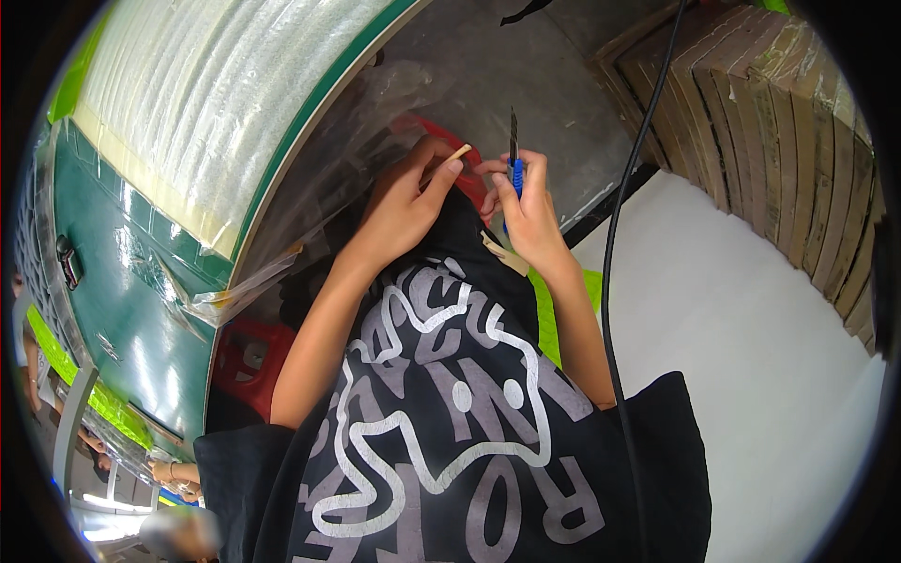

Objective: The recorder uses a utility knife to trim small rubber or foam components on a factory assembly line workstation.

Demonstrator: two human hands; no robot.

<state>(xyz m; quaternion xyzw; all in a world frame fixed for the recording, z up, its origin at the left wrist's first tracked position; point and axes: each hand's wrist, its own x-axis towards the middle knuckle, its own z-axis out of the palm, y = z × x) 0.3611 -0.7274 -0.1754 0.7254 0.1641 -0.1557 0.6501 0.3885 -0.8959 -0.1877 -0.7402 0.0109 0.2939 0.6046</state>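
Observation:
Just beyond my lap, my left hand [408,202] is closed, pinching a small thin beige stick [460,153] between thumb and fingers. To its right, my right hand [527,206] grips a blue utility knife [515,176], whose dark blade points up and away from me. The blade stands apart from the stick. Below the right hand, a flat beige strip [504,251] lies on my dark clothing. A red plastic object [472,145] shows behind both hands, partly covered by them.
At left stands a green-topped table [141,291] bearing a white foam sheet stack [225,94] and clear film. A black cable [610,281] hangs right of my right arm. Brown boards [760,113] stand in a row beyond a white surface [732,310]. A red stool [249,366] is beside my left arm.

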